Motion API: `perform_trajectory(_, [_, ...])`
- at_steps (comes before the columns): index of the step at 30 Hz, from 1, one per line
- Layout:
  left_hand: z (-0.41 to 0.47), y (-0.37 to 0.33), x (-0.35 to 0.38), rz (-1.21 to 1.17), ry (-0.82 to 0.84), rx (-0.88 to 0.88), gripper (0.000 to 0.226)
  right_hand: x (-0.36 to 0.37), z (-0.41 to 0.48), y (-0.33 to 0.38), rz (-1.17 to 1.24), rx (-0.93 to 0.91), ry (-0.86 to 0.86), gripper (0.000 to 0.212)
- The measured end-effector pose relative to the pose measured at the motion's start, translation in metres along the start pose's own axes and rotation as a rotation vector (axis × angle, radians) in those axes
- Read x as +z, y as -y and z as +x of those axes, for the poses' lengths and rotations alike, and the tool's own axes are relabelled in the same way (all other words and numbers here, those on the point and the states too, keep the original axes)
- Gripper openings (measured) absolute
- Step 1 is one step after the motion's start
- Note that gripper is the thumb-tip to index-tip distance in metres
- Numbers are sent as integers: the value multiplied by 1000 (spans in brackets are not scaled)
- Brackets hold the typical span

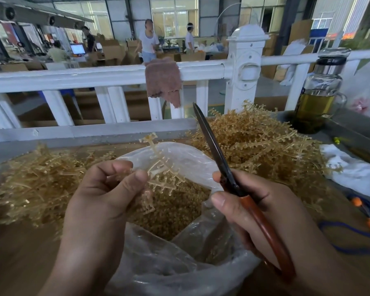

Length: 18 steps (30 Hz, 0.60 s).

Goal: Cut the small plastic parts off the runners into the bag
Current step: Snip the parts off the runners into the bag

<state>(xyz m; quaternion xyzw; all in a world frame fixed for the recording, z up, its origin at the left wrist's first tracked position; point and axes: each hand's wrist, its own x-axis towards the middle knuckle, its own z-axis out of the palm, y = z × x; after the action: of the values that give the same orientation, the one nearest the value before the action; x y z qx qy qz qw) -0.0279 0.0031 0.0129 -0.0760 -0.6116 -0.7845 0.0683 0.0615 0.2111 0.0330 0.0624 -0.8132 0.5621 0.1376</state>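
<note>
My left hand [107,189] pinches a translucent amber runner [158,167] with small parts on its branches, held upright over the mouth of a clear plastic bag [179,259]. Loose cut parts [173,208] fill the bag. My right hand [263,208] grips scissors [218,157] with red-brown handles; the dark blades are closed and point up and away, to the right of the runner and not touching it.
A pile of runners with parts [259,142] lies behind the bag on the right, and a pile of bare runners [36,182] on the left. A white railing [107,75] with a brown cloth [162,80] borders the table. A glass bottle [316,97] stands far right.
</note>
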Motion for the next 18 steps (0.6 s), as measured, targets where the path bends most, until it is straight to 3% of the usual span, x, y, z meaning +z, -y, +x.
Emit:
perform_trajectory(7, [-1,0,7,-211,129,-204,25,2,-1,-5,133,63,22,56])
perform_trajectory(9, [0,1,6,-237,173,-227,27,3,-1,-8,174,65,11,53])
perform_trajectory(11, [2,2,6,-272,248,-242,38,4,0,-10,216,51,11,49])
perform_trajectory(13, [2,2,6,-317,288,-249,69,5,-1,-11,252,26,6,48])
perform_trajectory(18, [-3,2,8,-313,326,-285,72,11,1,-12,415,-41,-48,49])
